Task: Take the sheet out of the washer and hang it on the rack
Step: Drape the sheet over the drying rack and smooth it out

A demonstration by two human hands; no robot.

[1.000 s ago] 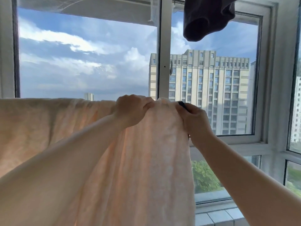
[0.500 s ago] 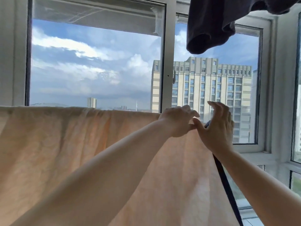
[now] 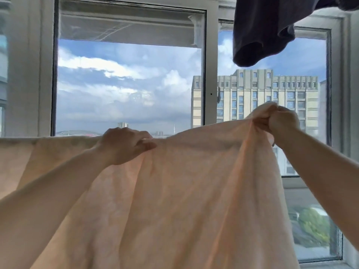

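Here, left to right. Sheet [image 3: 174, 200]: pale peach, spread wide across the lower view, top edge running level from the far left to mid-frame, then rising to a peak at the right. The level stretch looks draped over a rail, but the rack itself is hidden under the cloth. Folds fan downward from both hands.

Left hand [image 3: 124, 145]: palm down on the sheet's top edge, mid-frame. Fingers [image 3: 143, 143] bent over the edge, tips touching the cloth, thumb side pressing into it. Whether they curl fully round a fold cannot be told; the hand appears to clasp the edge loosely.

Window [image 3: 208, 74]: white frame behind, sky and clouds through the left pane, a tall building [image 3: 256, 98] through the right.

Right hand [image 3: 281, 120]: raised above the left, fist closed tight on a gathered bunch of sheet, lifting that corner up in front of the right pane. Cloth pokes out above the knuckles.

Dark garment [image 3: 260, 30]: hangs from above at top right, well apart from the hands.
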